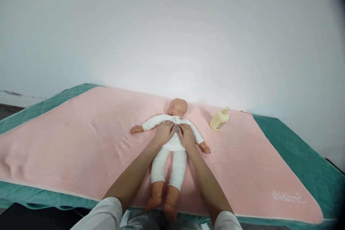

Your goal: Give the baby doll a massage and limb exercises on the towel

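A doll (pixel 174 145) with a white cloth body lies on a pink blanket (pixel 88 133), its bald head toward the wall and its bare feet toward me. Both of its arms are spread out. On the left side of its chest rests my left hand (pixel 164 132), fingers bent inward. My right hand (pixel 185 134) lies on the other side of the chest, its fingertips close to those of my left. The fingers of both hands are curled at the middle of the chest, near a small greyish spot; whether they pinch anything there is too small to tell.
A pale yellow pump bottle (pixel 219 119) leans on the blanket, right of the doll's head. Under the blanket is a green quilted cover (pixel 304 158). A white wall (pixel 172 36) rises behind the far edge.
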Motion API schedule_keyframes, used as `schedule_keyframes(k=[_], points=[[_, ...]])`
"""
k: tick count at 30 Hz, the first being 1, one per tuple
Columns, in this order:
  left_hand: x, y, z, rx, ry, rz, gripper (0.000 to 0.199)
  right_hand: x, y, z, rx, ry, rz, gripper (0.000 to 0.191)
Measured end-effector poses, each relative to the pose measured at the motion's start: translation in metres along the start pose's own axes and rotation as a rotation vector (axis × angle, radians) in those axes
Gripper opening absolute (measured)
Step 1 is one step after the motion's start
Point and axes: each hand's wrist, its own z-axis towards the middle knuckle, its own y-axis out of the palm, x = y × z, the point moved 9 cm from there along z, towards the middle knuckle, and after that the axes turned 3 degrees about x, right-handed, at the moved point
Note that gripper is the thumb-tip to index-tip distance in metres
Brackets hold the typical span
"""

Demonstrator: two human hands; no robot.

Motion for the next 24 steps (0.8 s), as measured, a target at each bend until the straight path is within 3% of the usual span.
schedule_keyframes(k=[8,24], points=[[0.000,0.000,-0.004,0.039,0.038,0.057,0.036,0.003,-0.005,0.006,0.175,0.038,0.068,0.030],[-0.009,0.017,-0.002,-0.043,0.004,0.058,0.034,0.008,0.009,0.008,0.022,0.031,0.036,0.030]])
